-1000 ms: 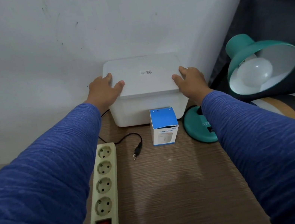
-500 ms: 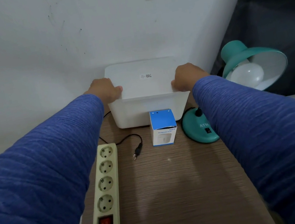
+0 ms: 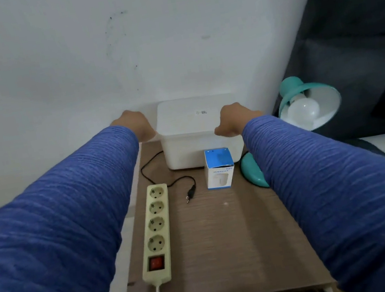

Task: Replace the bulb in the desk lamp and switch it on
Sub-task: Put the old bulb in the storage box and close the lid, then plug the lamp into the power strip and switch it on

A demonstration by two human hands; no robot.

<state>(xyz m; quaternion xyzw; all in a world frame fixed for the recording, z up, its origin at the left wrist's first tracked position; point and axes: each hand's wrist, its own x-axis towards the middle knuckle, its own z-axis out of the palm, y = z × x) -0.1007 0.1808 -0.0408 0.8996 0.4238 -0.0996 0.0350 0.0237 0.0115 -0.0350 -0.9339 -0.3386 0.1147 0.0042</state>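
A teal desk lamp stands at the table's right back, its shade tilted toward me with a white bulb screwed inside and its round base partly behind my right sleeve. The lamp's black plug lies loose on the table beside a cream power strip with a red switch. A small blue-and-white carton stands in front of a white lidded box. My left hand clasps the box's left edge. My right hand curls over the lid's right front edge.
The wooden table is narrow and pushed against a white wall. Its left edge runs just beside the power strip, whose white cord drops over the front edge. A dark curtain and a bed lie to the right of the lamp.
My hands went from lying flat on the lid to curling around the box's sides. The view has pulled back and shows more of the table's front.
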